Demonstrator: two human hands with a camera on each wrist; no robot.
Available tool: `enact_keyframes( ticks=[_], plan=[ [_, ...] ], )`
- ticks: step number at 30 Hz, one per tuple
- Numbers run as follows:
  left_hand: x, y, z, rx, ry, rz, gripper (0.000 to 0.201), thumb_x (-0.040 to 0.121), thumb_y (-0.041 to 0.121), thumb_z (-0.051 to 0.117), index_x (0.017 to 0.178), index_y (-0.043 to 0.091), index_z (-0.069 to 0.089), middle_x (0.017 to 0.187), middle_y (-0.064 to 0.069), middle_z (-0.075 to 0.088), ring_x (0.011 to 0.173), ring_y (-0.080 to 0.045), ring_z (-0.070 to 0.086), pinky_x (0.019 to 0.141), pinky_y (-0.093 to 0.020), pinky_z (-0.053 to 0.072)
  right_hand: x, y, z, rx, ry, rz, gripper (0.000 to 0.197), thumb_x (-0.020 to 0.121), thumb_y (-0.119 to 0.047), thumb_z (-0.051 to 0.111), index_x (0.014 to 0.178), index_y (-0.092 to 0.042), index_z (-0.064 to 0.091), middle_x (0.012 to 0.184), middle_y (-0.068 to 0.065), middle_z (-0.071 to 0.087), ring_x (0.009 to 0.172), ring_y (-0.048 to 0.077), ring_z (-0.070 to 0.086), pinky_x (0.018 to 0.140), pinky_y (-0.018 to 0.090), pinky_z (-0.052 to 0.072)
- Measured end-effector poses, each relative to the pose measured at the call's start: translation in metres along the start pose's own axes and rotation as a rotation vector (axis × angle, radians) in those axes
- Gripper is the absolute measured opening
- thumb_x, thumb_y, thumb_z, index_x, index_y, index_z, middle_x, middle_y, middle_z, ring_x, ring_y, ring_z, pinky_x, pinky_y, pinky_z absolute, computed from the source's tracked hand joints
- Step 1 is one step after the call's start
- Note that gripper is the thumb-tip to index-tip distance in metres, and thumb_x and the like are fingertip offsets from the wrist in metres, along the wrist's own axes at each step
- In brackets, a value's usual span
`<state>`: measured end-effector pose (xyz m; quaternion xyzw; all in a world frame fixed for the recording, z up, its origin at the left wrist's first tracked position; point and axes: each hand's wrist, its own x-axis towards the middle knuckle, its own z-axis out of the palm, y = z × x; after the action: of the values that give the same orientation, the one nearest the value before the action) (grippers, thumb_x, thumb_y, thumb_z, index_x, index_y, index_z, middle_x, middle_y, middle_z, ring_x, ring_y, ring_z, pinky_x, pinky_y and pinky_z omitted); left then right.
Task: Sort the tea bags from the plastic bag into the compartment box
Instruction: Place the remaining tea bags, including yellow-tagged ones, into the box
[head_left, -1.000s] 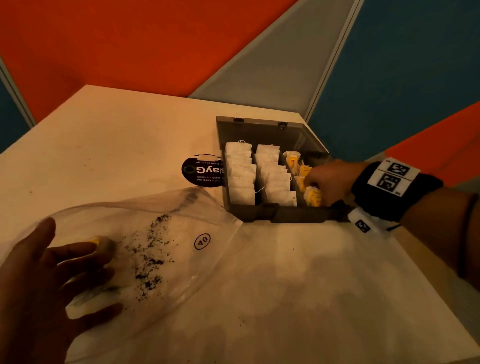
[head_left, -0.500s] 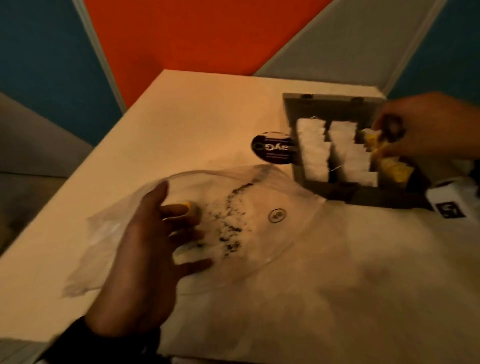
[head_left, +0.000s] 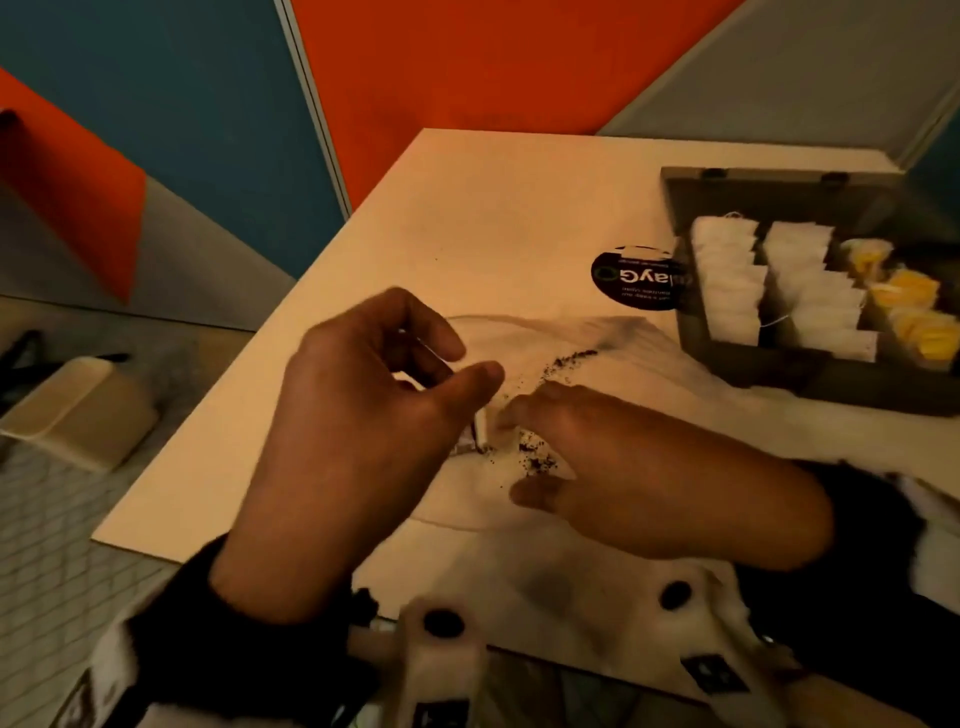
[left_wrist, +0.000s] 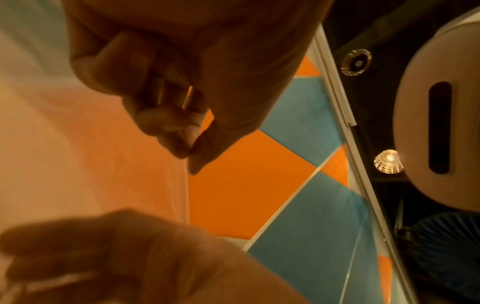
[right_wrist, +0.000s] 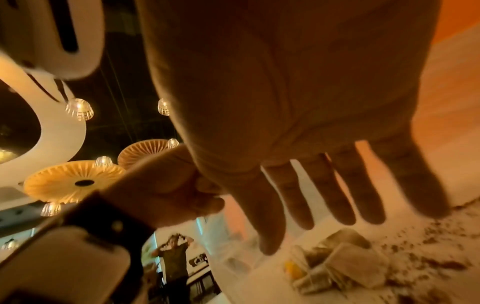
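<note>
The clear plastic bag (head_left: 613, 364) lies on the table with loose tea crumbs (head_left: 537, 460) inside. My left hand (head_left: 470, 361) pinches the bag's edge between thumb and forefinger, as the left wrist view (left_wrist: 191, 153) shows. With straight fingers, my right hand (head_left: 514, 452) reaches into the bag's mouth. In the right wrist view that hand (right_wrist: 324, 226) hovers just above a few tea bags (right_wrist: 350, 265), one with a yellow tag. The grey compartment box (head_left: 737, 369) stands open at the far right, holding rows of white tea bags (head_left: 727, 280) and yellow ones (head_left: 909, 306).
A black round label (head_left: 639, 278) lies between bag and box. The table's left edge (head_left: 249, 353) runs diagonally, with a beige block (head_left: 78, 410) on the floor beyond it. A person (right_wrist: 174, 253) stands far off in the right wrist view.
My right hand has left the box and come across to the bag's mouth. My left hand has lifted off the flat bag and now pinches its edge. The view has swung left.
</note>
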<state>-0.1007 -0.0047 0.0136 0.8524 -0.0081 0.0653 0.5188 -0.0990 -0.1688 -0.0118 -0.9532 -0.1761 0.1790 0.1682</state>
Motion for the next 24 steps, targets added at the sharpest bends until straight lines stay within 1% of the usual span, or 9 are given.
enact_keyframes(
  ticks=[3,5,8,10,13,16,19,22,24],
  plan=[
    [0.005,-0.001,-0.013,0.294,-0.012,0.012,0.035,0.070,0.033,0.081,0.085,0.033,0.049,0.058,0.003,0.059,0.050,-0.006,0.057,0.049,-0.024,0.044,0.007,0.004,0.009,-0.169,-0.022,0.056,0.049,0.094,-0.051,0.049,0.138,-0.035,0.036,0.133,-0.003,0.049,0.120,0.021,0.050,0.096,0.038,0.044],
    [0.008,-0.004,-0.021,0.449,-0.017,-0.006,0.039,0.072,0.034,0.081,0.090,0.035,0.047,0.062,0.005,0.059,0.056,-0.010,0.058,0.053,-0.030,0.050,0.007,0.003,0.011,-0.213,-0.044,0.084,0.048,0.095,-0.050,0.046,0.137,-0.029,0.037,0.130,-0.001,0.052,0.117,0.022,0.052,0.096,0.041,0.045],
    [0.015,-0.003,-0.031,0.538,0.016,-0.020,0.023,0.076,0.037,0.077,0.083,0.034,0.056,0.066,0.008,0.060,0.060,-0.009,0.059,0.059,-0.028,0.052,0.007,-0.001,0.010,-0.243,-0.057,0.076,0.043,0.097,-0.046,0.045,0.135,-0.027,0.040,0.124,-0.001,0.056,0.113,0.022,0.055,0.096,0.042,0.045],
    [0.019,0.001,-0.035,0.526,0.038,-0.018,0.014,0.078,0.038,0.075,0.076,0.032,0.062,0.066,0.009,0.061,0.059,-0.006,0.059,0.055,-0.023,0.049,0.006,-0.001,0.008,-0.233,-0.076,0.090,0.042,0.098,-0.044,0.045,0.136,-0.026,0.040,0.126,0.000,0.057,0.113,0.022,0.055,0.096,0.042,0.046],
    [0.022,0.007,-0.038,0.483,0.022,0.001,0.010,0.079,0.036,0.074,0.076,0.030,0.067,0.066,0.008,0.063,0.057,-0.006,0.059,0.052,-0.021,0.045,0.008,-0.003,0.002,-0.140,-0.093,0.109,0.048,0.096,-0.045,0.047,0.140,-0.028,0.035,0.132,0.002,0.054,0.116,0.023,0.054,0.096,0.040,0.046],
    [0.023,0.010,-0.039,0.442,-0.028,-0.007,0.010,0.078,0.035,0.075,0.073,0.031,0.067,0.068,0.008,0.063,0.058,-0.006,0.059,0.051,-0.019,0.044,0.020,-0.015,0.001,-0.170,-0.041,0.000,0.058,0.094,-0.045,0.052,0.145,-0.027,0.030,0.133,0.004,0.047,0.121,0.025,0.048,0.098,0.041,0.044],
    [0.021,0.011,-0.039,0.392,-0.076,-0.015,0.010,0.077,0.033,0.076,0.070,0.029,0.069,0.061,0.009,0.061,0.048,0.001,0.057,0.040,-0.012,0.040,0.045,-0.031,0.003,-0.245,-0.032,-0.115,0.063,0.091,-0.037,0.057,0.146,-0.025,0.029,0.134,0.008,0.042,0.124,0.029,0.043,0.098,0.045,0.043],
    [0.019,0.011,-0.039,0.351,-0.113,-0.012,0.012,0.076,0.030,0.077,0.067,0.028,0.070,0.053,0.010,0.057,0.041,0.008,0.052,0.034,-0.006,0.033,0.069,-0.046,-0.001,-0.362,-0.117,-0.121,0.080,0.084,-0.039,0.068,0.148,-0.033,0.022,0.144,0.007,0.032,0.130,0.030,0.035,0.100,0.047,0.043],
    [0.017,0.011,-0.040,0.334,-0.128,-0.020,0.014,0.076,0.030,0.077,0.065,0.029,0.069,0.049,0.011,0.056,0.041,0.009,0.051,0.034,-0.005,0.032,0.077,-0.050,-0.005,-0.428,-0.193,-0.097,0.080,0.081,-0.040,0.073,0.146,-0.030,0.028,0.142,0.007,0.033,0.126,0.027,0.038,0.100,0.043,0.043]
  ],
)
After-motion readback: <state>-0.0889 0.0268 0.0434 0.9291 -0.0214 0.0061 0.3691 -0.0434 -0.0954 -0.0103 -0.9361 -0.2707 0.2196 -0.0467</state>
